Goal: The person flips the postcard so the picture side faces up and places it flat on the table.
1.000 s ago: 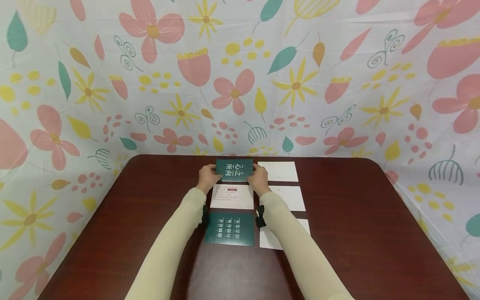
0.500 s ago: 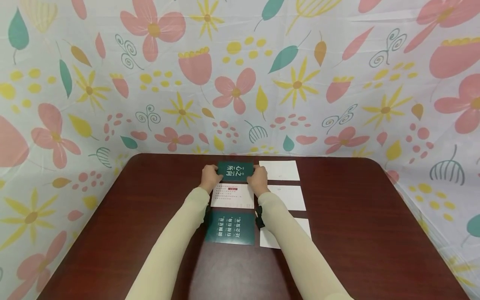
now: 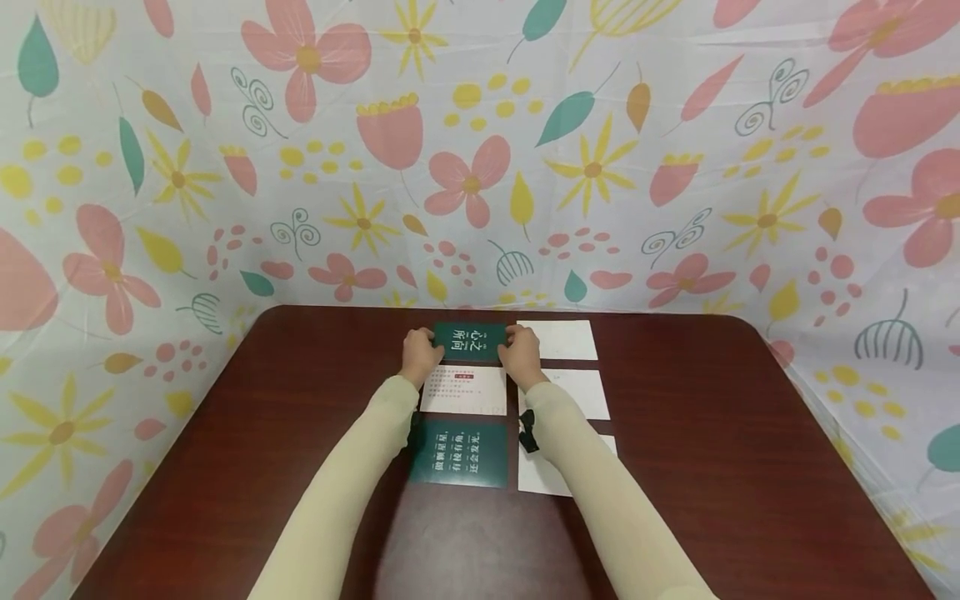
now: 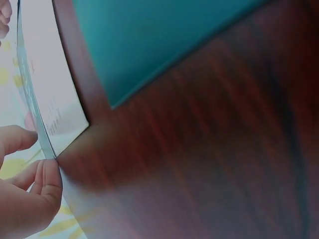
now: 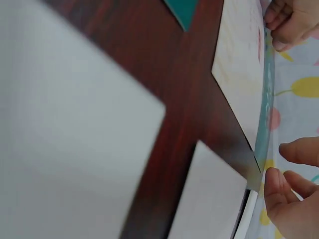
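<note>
A dark green card (image 3: 470, 341) with white characters lies at the far end of the left column of cards. My left hand (image 3: 420, 356) pinches its left end; the left wrist view has thumb and fingertips at the corner. At the right end is my right hand (image 3: 521, 356), its thumb (image 5: 299, 151) and fingers (image 5: 277, 188) parted beside the card's corner. Below the green card comes a white card (image 3: 465, 392) with red print, then another green card (image 3: 461, 455) with white characters.
To the right, three plain white cards form a second column: a far one (image 3: 562, 340), a middle one (image 3: 581, 396) and a near one (image 3: 542, 467), partly under the right sleeve. All lie on a dark red-brown table (image 3: 712, 450). A flower-patterned cloth (image 3: 480, 167) hangs behind the table's far edge.
The far green card has come down level in line with the cards below it. My right hand has shifted slightly right, its thumb and fingers now apart. The left hand stays at the card's left end.
</note>
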Motion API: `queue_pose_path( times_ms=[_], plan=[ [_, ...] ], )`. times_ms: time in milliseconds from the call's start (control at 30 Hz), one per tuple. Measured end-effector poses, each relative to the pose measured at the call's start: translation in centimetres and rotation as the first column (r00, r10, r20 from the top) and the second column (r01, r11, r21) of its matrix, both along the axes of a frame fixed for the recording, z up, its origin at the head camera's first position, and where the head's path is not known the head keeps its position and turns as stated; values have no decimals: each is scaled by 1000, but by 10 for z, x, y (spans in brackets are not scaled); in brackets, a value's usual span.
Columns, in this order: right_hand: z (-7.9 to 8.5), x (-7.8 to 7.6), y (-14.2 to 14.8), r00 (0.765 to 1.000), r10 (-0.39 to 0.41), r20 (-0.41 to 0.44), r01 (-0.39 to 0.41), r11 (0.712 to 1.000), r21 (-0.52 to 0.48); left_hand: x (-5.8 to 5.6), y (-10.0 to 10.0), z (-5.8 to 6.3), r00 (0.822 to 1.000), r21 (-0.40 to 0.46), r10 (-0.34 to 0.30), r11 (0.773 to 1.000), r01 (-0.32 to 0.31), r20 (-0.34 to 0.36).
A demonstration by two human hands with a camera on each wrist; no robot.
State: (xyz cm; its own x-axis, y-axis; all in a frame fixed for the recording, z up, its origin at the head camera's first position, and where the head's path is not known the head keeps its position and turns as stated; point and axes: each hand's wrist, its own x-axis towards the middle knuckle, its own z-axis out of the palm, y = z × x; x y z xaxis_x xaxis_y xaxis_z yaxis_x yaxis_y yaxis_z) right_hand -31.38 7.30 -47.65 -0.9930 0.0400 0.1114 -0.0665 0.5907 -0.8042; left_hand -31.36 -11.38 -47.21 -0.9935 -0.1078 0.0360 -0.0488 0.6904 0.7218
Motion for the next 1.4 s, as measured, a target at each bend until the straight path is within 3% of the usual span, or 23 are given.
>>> queue_pose_path(
  times_ms=[367, 533, 833, 1133, 1400],
  plan=[
    [9, 9, 19, 996, 86, -21, -86, 996, -2, 4, 1, 3, 997, 134, 32, 991, -23, -65],
    [15, 10, 28, 993, 106, -44, -106, 994, 4, 9, 3, 8, 998, 183, 28, 983, -17, -56],
    [36, 19, 41, 991, 106, -79, -108, 994, -12, 21, 16, 28, 995, 286, 36, 958, -8, -93],
    [56, 41, 47, 990, 98, -105, -107, 991, -85, 44, 24, 52, 998, 437, 3, 899, 27, -67],
    [65, 65, 68, 994, 87, -67, -97, 980, -175, 70, 34, 65, 991, 528, -87, 840, 127, -99]
  ],
)
